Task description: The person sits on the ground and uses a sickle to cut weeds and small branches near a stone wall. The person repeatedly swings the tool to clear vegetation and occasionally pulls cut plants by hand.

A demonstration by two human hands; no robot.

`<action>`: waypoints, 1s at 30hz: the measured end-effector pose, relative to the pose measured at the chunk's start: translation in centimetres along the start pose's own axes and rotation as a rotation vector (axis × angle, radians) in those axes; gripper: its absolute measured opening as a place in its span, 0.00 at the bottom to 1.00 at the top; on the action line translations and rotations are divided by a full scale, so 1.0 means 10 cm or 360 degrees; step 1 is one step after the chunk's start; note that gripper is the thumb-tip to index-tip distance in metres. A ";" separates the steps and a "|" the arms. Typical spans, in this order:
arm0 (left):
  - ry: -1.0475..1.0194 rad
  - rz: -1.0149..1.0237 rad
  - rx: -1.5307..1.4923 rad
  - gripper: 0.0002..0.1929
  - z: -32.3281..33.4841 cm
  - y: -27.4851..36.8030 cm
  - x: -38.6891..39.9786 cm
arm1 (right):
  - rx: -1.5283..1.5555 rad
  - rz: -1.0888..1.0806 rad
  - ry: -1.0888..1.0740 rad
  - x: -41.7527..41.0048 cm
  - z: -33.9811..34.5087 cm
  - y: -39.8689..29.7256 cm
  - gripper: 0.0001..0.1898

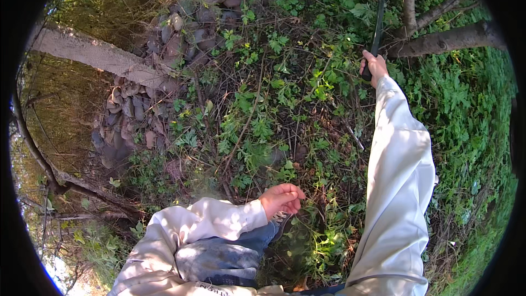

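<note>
My right hand (374, 65) reaches far forward, wrapped around the black handle of a curved cutting tool (377, 22), seemingly a sickle. Its long dark blade points away from me, and the tip bends left among the leaves. Close to my body, my left hand (282, 200) hangs above the weeds with its fingers curled in and nothing seen in them. Between the hands spreads a patch of low leafy weeds (259, 127) mixed with dry stems. My bent knee in blue jeans (222, 257) is below the left forearm.
A thick pale trunk (102, 55) slants in from the left beside a heap of rounded stones (205, 12). Tree stems (444, 41) fork near the blade at upper right. A bare curved branch (45, 164) crosses the left side. Dense greenery (460, 119) covers the right.
</note>
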State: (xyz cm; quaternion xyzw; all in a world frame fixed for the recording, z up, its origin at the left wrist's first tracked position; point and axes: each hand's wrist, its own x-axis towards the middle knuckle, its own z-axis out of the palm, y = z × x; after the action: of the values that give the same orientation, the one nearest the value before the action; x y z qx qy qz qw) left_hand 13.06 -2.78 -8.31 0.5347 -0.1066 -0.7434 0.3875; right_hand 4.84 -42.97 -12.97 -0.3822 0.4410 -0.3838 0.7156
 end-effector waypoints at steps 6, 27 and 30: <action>0.0063 -0.0205 0.0094 0.08 0.17 0.08 0.17 | -0.0760 0.0062 0.0164 -0.59 -0.11 1.14 0.13; 0.0586 0.1339 0.1493 0.16 0.36 0.51 0.50 | -0.0301 0.0736 0.0248 -3.07 -0.21 1.55 0.10; 0.0921 0.1541 0.1806 0.20 -0.02 0.94 0.76 | -0.0414 0.0618 0.0287 -3.16 -0.30 1.58 0.11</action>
State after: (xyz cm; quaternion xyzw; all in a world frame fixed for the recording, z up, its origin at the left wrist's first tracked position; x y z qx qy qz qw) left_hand 16.61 -14.36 -8.38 0.7163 -0.5840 -0.1567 0.3482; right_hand -4.59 -9.03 -17.24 -0.3434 0.6140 -0.2117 0.6784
